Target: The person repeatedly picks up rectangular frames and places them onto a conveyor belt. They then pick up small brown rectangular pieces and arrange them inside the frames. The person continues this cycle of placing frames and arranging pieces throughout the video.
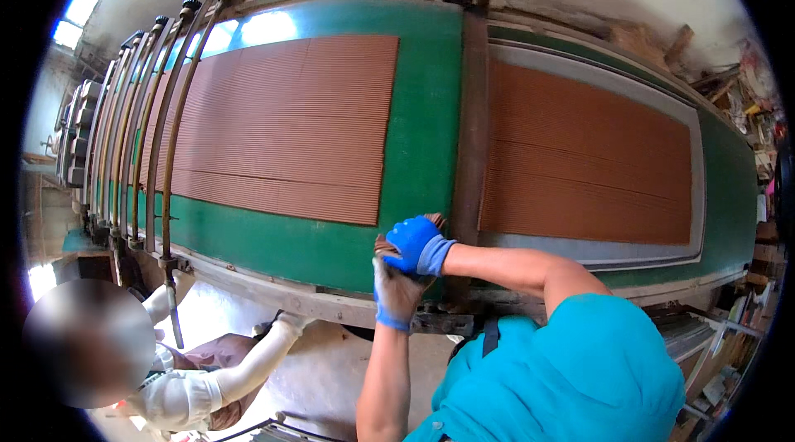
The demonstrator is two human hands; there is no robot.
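Both my hands, in blue-and-grey work gloves, are together over the near edge of a green belt-like surface (424,136). My right hand (414,245), its blue back uppermost, is closed round a small clump of brown strips (435,218). My left hand (397,288), greyer on its visible side, is pressed against it from below and closed on the same clump; most of that clump is hidden by the gloves. Just beyond my hands lies a wide brown ridged sheet (290,123), made of thin parallel lines, flat on the green.
A second brown ridged sheet (588,152) lies on a grey framed board (697,177) to the right, past a dark crossbar (472,111). Several metal rods (186,86) span the left end. A co-worker's arm (257,367) reaches toward the near rail (273,297).
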